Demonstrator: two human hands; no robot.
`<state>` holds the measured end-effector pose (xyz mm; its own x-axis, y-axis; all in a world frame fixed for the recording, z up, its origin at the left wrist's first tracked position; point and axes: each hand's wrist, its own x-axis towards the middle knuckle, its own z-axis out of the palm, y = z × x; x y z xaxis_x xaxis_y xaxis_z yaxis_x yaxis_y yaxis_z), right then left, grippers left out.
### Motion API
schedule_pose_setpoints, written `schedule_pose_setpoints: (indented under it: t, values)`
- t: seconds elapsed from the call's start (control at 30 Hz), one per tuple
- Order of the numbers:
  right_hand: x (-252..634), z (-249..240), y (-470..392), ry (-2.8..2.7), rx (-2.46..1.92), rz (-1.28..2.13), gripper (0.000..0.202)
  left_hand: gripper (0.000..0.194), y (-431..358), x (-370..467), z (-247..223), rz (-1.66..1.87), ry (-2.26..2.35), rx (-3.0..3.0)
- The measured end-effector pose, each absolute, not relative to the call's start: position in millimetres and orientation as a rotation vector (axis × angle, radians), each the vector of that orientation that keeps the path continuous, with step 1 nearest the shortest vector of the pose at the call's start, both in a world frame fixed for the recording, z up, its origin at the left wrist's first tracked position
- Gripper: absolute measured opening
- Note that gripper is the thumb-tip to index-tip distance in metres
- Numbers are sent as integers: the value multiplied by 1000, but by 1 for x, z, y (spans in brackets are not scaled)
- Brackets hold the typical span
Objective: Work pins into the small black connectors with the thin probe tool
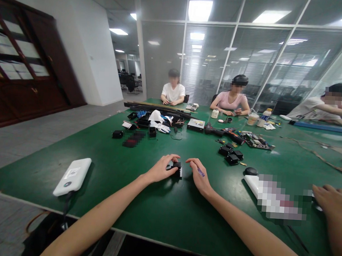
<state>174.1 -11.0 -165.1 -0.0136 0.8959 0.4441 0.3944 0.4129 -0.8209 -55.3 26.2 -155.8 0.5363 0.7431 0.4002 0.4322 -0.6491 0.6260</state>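
My left hand (163, 169) holds a small black block (176, 167) with a white side, its thumb and fingers bent round it just above the green table (143, 207). To the right of the block, with a gap between, is my right hand (199, 175). Its fingers curl inward, and a thin purple-and-white pen-like tool (200, 172) lies in them. The tool does not touch the block. What the hidden fingertips of my right hand do cannot be seen.
A white power bank (73, 177) lies left, another white device (251, 184) right, near a person's hand (333, 199). Farther back are black blocks (232, 158), a power drill (214, 129), a circuit board (255, 141), gloves (159, 126) and dark strips (160, 109). Several people sit around.
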Motion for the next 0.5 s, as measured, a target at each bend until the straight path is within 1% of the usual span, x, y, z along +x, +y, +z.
schedule_pose_setpoints:
  t: [0.13, 0.37, 0.5]
  values:
    - [176, -169, -10, -1550, -1183, 640, 24, 51, 27, -54, -155, 934, 924, 2256]
    - [175, -181, -3, -1414, -1065, 810, 12, 50, 29, -53, -156, 947, 760, 2079]
    - [175, -181, -2, -1382, -1033, 827, 18, 54, 32, -55, -156, 897, 603, 1970]
